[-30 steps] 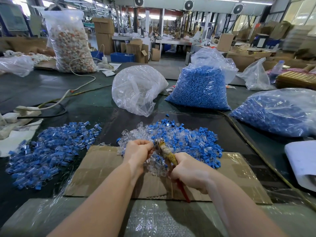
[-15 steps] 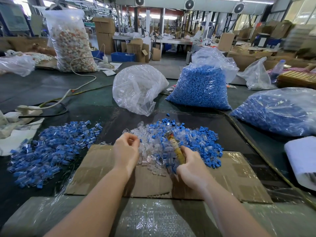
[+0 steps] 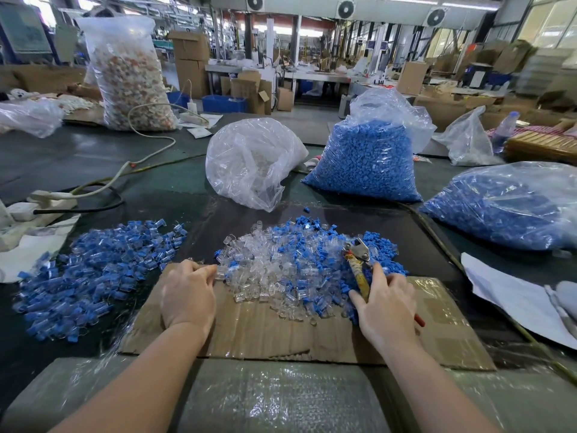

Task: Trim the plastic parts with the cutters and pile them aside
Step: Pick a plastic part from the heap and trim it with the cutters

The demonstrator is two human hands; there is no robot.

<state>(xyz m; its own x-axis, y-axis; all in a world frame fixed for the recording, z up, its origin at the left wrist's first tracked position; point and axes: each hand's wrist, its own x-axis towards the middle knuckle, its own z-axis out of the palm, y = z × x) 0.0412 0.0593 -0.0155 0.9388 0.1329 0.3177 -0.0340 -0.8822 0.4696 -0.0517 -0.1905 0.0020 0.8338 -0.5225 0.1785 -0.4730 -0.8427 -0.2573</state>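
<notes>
right hand (image 3: 387, 303) grips cutters (image 3: 359, 264) at mixed pile's (image 3: 290, 264) right edge — left hand (image 3: 188, 293) at its left edge, fingers curled, w/ contents hidden.

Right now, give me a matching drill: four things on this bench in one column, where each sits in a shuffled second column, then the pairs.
Things:
1. cutters
2. assembled blue-and-clear pile
3. upright bag of blue parts
4. left hand

Places:
A. far side of the bench, right of the clear bag
B. on the cardboard sheet, at the mixed pile's left edge
C. held in the right hand
D. on the dark mat, left of the cardboard sheet

Pairs: 1-C, 2-D, 3-A, 4-B
</notes>
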